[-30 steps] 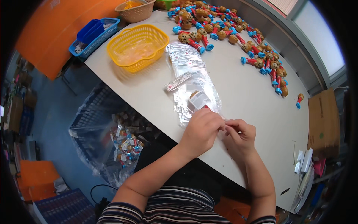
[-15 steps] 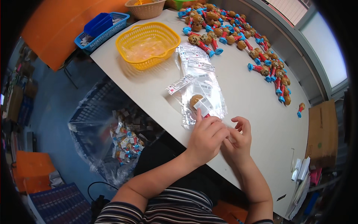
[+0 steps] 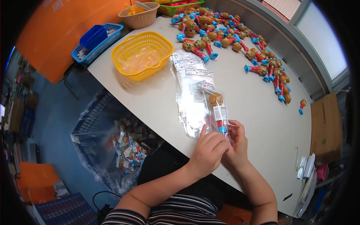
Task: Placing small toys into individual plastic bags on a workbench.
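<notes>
A clear plastic bag (image 3: 213, 110) holds a toy figure (image 3: 216, 99) with a round brown head, a red body and a blue base. A white label (image 3: 220, 112) with printing covers part of the toy's middle. At the bag's near end, my left hand (image 3: 209, 152) pinches the film, one finger pointing out. My right hand (image 3: 237, 144) is curled around the same end from the right, beside the blue base. Under and beyond the bag lies a row of overlapping flat clear bags (image 3: 191, 108) with printed header strips.
A yellow basket (image 3: 142, 56) with clear film stands at the far left of the table. Many loose toy figures (image 3: 225, 37) lie along its far and right edge. Below the left edge, a lined blue crate (image 3: 90, 123) holds bagged toys. A cardboard box (image 3: 326, 127) stands right.
The bagged toy has shifted right and turned more upright, its header no longer slanting left. My right hand has closed in on the bag's near end. The whole view has shifted slightly.
</notes>
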`<state>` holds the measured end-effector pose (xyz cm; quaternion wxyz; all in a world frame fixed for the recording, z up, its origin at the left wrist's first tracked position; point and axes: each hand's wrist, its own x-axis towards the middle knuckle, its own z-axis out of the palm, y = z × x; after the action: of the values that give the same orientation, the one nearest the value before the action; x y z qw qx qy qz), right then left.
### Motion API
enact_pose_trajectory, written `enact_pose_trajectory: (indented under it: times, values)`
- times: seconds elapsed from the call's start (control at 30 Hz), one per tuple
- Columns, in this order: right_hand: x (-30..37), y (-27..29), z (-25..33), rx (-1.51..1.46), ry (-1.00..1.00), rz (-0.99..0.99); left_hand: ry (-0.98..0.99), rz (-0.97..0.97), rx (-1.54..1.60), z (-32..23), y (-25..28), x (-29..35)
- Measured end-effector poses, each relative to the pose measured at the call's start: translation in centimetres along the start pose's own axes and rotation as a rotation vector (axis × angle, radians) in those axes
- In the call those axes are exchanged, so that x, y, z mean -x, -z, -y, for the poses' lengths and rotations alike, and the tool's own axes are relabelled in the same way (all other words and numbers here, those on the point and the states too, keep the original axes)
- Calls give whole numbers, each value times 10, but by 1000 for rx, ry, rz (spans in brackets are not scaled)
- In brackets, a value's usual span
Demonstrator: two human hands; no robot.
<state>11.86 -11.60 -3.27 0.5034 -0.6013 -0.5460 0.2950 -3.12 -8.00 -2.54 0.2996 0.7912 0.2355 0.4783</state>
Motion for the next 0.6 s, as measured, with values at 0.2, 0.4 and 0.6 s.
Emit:
enact_pose_trajectory:
  times: [0.2, 0.4, 0.6]
  values:
    - [1, -3, 10, 155, 55, -5, 2, -8, -59, -5, 4, 0]
    - [3, 7, 28, 192, -100, -4, 44, -71, -191, -4, 12, -2]
    - [-5, 32, 35, -6, -518, 164, 60, 22, -228, -4, 26, -7]
